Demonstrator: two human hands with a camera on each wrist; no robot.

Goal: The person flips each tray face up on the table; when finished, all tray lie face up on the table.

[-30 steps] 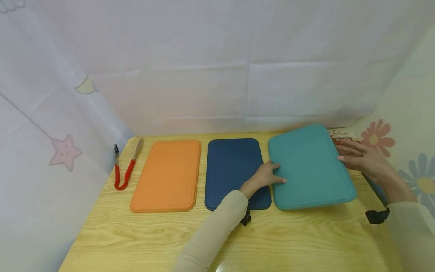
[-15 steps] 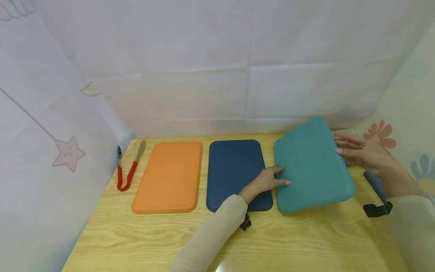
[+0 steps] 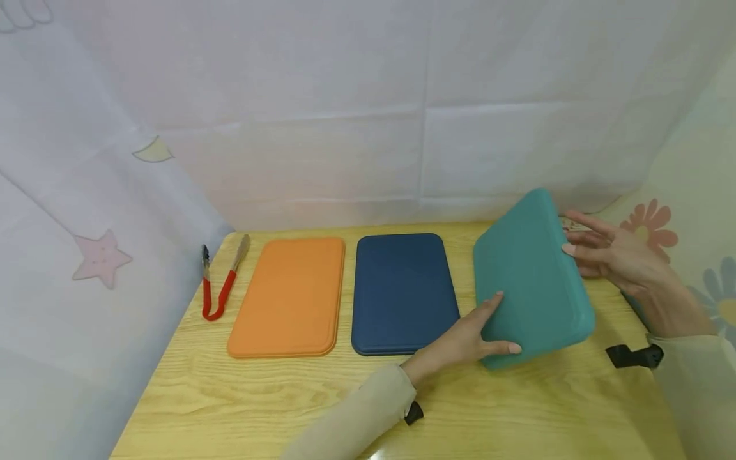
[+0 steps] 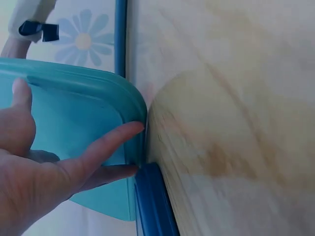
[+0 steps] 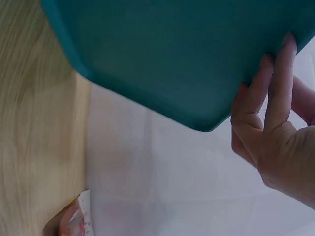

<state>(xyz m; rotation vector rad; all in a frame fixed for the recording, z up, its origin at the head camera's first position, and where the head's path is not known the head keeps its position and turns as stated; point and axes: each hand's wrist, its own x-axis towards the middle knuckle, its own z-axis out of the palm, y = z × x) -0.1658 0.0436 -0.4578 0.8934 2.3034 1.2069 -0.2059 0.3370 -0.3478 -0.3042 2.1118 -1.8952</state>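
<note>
A teal rectangular tray (image 3: 523,281) with rounded corners is tilted up at the right of the table, its right side raised and its left edge low. My right hand (image 3: 632,262) pinches the raised edge, thumb on the upper face; in the right wrist view, fingers (image 5: 280,83) lie against the underside. My left hand (image 3: 462,342) touches the low left side with spread, fairly straight fingers. In the left wrist view, fingertips (image 4: 133,129) meet the tray's rim close to the tabletop. A navy tray (image 3: 402,287) lies flat beside the left hand.
An orange tray (image 3: 290,297) lies flat left of the navy one. Red-handled tongs (image 3: 215,306) rest at the table's left edge. A patterned packet (image 5: 76,219) sits near the back right. A dark blue object (image 3: 635,306) lies along the right edge, partly behind my right wrist.
The teal tray has tilted more steeply, its right side rising. My left hand has slid toward the near end of its low edge, while the right hand has kept its hold and lifted slightly.
</note>
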